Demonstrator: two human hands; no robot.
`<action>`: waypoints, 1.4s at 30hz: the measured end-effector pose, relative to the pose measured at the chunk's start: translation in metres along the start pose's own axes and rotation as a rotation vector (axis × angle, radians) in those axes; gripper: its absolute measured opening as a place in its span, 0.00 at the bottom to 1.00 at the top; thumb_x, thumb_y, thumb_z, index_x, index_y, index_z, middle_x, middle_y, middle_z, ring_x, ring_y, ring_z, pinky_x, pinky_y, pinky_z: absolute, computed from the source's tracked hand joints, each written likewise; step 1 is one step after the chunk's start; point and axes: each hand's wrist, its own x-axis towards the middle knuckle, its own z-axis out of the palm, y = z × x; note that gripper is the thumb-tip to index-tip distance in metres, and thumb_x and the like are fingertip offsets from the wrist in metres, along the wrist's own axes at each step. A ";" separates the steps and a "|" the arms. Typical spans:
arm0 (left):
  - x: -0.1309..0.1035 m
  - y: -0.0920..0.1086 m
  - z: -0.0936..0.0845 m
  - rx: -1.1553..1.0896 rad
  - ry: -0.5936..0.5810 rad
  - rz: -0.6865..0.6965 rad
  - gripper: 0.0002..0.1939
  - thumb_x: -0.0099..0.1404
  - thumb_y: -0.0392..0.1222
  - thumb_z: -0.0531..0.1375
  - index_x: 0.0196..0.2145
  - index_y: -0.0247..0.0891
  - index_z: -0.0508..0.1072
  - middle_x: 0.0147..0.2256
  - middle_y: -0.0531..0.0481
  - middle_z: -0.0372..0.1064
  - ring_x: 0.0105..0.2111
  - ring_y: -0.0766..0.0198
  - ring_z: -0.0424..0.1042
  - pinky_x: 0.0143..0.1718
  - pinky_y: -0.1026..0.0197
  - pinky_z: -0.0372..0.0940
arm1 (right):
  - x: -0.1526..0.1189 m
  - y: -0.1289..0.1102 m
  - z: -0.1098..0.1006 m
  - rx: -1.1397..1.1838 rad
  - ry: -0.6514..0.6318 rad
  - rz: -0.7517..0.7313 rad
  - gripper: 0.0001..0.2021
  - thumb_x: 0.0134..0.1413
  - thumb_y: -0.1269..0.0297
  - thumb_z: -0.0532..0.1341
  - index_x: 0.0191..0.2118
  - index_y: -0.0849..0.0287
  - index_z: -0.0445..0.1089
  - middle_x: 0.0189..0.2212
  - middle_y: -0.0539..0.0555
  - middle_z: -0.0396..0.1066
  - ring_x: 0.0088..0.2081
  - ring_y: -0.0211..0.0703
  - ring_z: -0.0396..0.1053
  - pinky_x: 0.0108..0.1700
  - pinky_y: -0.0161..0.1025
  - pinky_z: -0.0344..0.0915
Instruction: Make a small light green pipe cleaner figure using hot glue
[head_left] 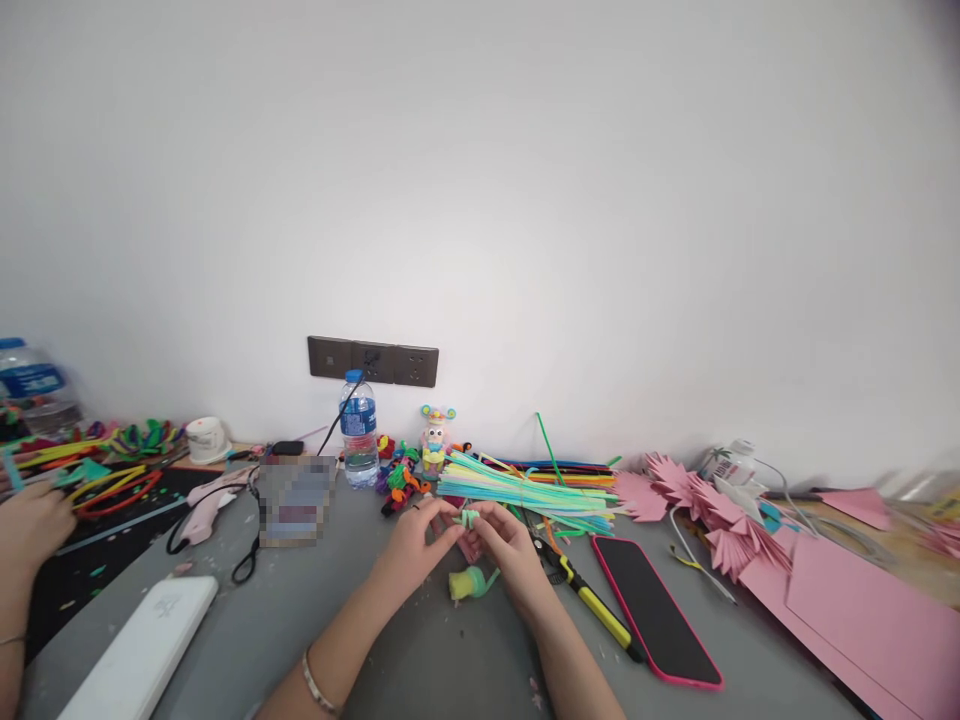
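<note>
My left hand and my right hand meet over the grey table, fingers pinched. Between their fingertips is a small coil of mint-green pipe cleaner, gripped from both sides. Just below lies a little yellow and green fuzzy piece with a green stem sticking out to the right. Behind my hands spreads a bundle of pale blue, green and yellow pipe cleaners. Yellow-handled pliers rest to the right of my right hand.
A pink-cased phone, pink paper sheets and folded pink paper lie right. Left are a water bottle, a pink glue gun and a white slab. Another person's hand is at the far left.
</note>
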 end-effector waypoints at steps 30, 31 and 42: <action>0.001 0.000 0.001 -0.250 0.014 -0.117 0.13 0.62 0.45 0.55 0.23 0.38 0.60 0.20 0.58 0.53 0.21 0.70 0.54 0.22 0.67 0.49 | -0.009 -0.007 0.012 -0.163 -0.143 -0.129 0.17 0.52 0.51 0.63 0.42 0.57 0.71 0.30 0.52 0.68 0.28 0.39 0.65 0.31 0.35 0.63; 0.001 -0.001 0.002 -0.282 0.014 -0.126 0.13 0.62 0.46 0.55 0.23 0.38 0.61 0.20 0.58 0.54 0.21 0.69 0.55 0.23 0.67 0.50 | -0.009 -0.007 0.011 -0.166 -0.146 -0.132 0.17 0.54 0.50 0.61 0.42 0.58 0.71 0.28 0.51 0.68 0.27 0.39 0.65 0.30 0.35 0.63; 0.002 0.005 0.000 -0.606 -0.064 -0.295 0.20 0.57 0.57 0.59 0.23 0.36 0.65 0.18 0.57 0.59 0.19 0.70 0.58 0.21 0.66 0.52 | -0.010 -0.008 0.013 -0.065 -0.229 -0.109 0.11 0.52 0.55 0.65 0.32 0.57 0.67 0.28 0.50 0.66 0.29 0.39 0.66 0.29 0.34 0.63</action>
